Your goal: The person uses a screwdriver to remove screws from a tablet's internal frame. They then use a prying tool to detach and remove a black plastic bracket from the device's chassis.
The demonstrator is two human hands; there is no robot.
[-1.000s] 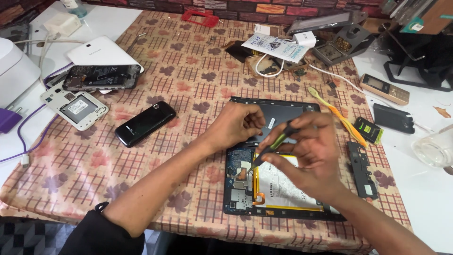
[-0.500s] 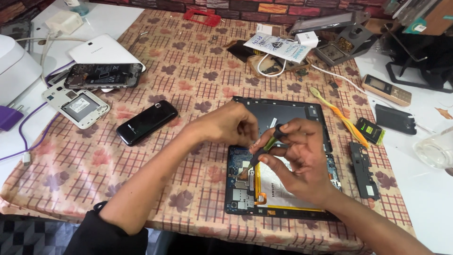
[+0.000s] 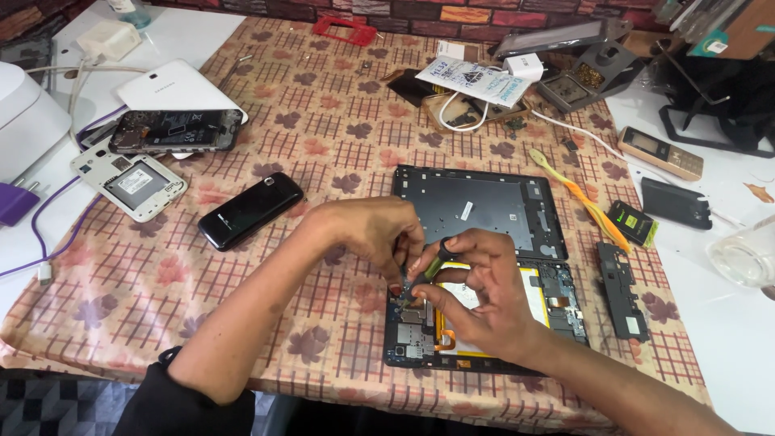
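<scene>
An opened tablet [image 3: 557, 303] lies on the checked tablecloth with its circuit board and battery exposed. Its dark back cover [image 3: 476, 206] rests just behind it. My right hand [image 3: 484, 299] pinches a small green-handled screwdriver [image 3: 432, 266], tip down on the board near the tablet's left side. My left hand [image 3: 371, 234] sits close against it, fingertips pressed on the board beside the screwdriver tip. The exact spot under the fingers is hidden.
A black phone [image 3: 250, 210] lies left of the hands. Dismantled phones [image 3: 173, 129] and a white phone shell [image 3: 129, 182] sit at far left. Yellow and orange pry tools [image 3: 581, 198], a black strip part [image 3: 622, 291], a small battery [image 3: 634, 222] and a glass [image 3: 747, 254] are at the right.
Both hands have drawn closer together and shifted slightly left and down over the board. The screwdriver has tilted more upright in my right hand.
</scene>
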